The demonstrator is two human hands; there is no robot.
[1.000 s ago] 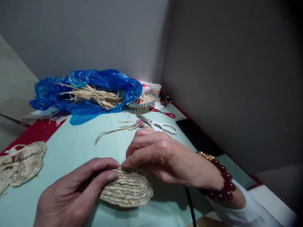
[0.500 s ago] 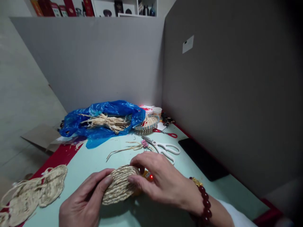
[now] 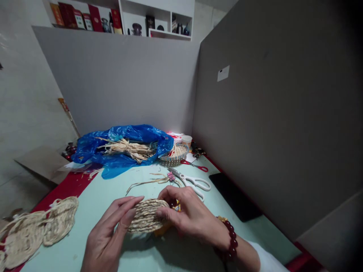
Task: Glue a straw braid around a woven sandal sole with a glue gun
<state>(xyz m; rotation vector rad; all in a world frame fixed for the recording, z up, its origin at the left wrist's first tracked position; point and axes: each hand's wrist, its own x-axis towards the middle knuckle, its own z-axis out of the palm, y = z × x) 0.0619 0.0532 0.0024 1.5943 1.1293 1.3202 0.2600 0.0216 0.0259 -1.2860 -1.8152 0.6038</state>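
A small oval piece woven from twisted straw cord (image 3: 147, 217) is held above the pale green table top. My left hand (image 3: 109, 232) grips its left end, thumb on the near face and fingers along the upper edge. At the right end, my right hand (image 3: 187, 213) pinches it between thumb and fingers; a red bead bracelet is on that wrist. Something yellow-orange (image 3: 163, 229) shows behind and below the piece, mostly hidden. More woven straw pieces (image 3: 61, 221) of similar cord lie at the table's left edge.
White-handled scissors (image 3: 195, 184) and a pink clip (image 3: 171, 176) with loose straw lie beyond my hands. Farther back are a blue plastic bag (image 3: 113, 170) holding straw (image 3: 129, 148), a shallow basket (image 3: 171, 161), red-handled scissors (image 3: 202, 168) and a paper cup (image 3: 186, 140). A black flat slab (image 3: 235, 198) lies right, beside grey partitions.
The view has tilted upward, showing more shelf. Both hands still hold the woven piece, which now appears flatter, and my left fingers reach farther along its top edge.
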